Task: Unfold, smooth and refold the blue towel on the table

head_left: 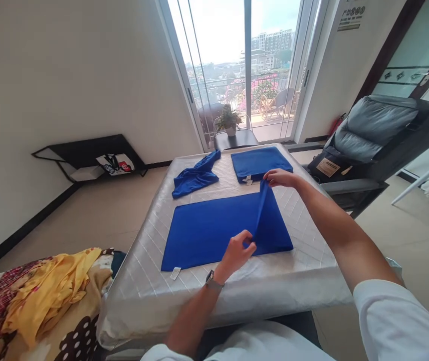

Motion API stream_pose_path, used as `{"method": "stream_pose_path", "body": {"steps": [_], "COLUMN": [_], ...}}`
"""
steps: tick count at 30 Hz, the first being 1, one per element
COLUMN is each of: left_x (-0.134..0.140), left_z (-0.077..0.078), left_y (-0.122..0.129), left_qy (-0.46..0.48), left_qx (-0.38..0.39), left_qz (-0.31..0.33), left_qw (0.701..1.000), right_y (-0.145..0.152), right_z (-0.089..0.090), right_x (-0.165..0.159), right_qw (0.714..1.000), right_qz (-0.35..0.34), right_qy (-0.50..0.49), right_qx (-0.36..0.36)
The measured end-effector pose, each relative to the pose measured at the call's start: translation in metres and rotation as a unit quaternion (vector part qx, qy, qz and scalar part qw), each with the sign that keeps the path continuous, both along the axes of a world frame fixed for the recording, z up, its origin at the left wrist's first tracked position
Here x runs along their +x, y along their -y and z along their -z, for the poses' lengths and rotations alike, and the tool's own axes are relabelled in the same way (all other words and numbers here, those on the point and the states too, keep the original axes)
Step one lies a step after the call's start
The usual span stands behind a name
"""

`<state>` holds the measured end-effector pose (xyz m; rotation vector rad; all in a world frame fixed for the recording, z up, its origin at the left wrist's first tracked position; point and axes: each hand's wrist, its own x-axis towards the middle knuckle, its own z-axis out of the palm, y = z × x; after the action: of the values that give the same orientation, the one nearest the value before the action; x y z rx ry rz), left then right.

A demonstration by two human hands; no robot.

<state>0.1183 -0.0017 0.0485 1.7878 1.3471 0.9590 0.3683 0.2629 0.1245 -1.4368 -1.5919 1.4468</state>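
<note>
A blue cloth lies flat in a folded rectangle on the table, a white tag at its near left corner. My left hand, with a watch on the wrist, pinches the near end of the cloth's right flap. At the flap's far corner, my right hand grips the fabric between thumb and fingers. Between both hands the flap is lifted and leans leftward. Just beyond my right hand sits a neat stack of folded blue cloth with white tags. A crumpled blue cloth lies at the far left.
The table has a shiny quilted cover. Yellow and patterned fabrics are heaped at the lower left. A dark armchair holding a black bag stands to the right. Behind the table is a potted plant by the glass door.
</note>
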Motion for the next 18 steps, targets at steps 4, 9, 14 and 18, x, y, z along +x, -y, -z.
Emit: {"method": "stream_pose_path", "body": {"steps": [4,9,14,18], "left_x": [-0.077,-0.158,-0.2,-0.204], "left_z": [0.009,0.024,0.027,0.031], "left_y": [0.037,0.072,0.087,0.089], "left_qy": [0.038,0.031,-0.177,-0.408], "left_qx": [-0.023,-0.037,-0.013,0.002], "left_qz": [-0.124,-0.296,-0.409,-0.417], "left_qw": [0.991,0.954,0.895,0.812], "right_y": [-0.001,0.005,0.019,0.026], "right_z": [-0.004,0.009,0.031,0.059], "right_x": [-0.114,-0.259,-0.357,-0.399], "right_qw": [0.989,0.955,0.892,0.877], "right_qz": [-0.129,-0.242,-0.269,-0.267], "right_qy": [-0.071,0.049,0.154,0.203], "right_qx": [-0.004,0.164,0.33,0.343]}}
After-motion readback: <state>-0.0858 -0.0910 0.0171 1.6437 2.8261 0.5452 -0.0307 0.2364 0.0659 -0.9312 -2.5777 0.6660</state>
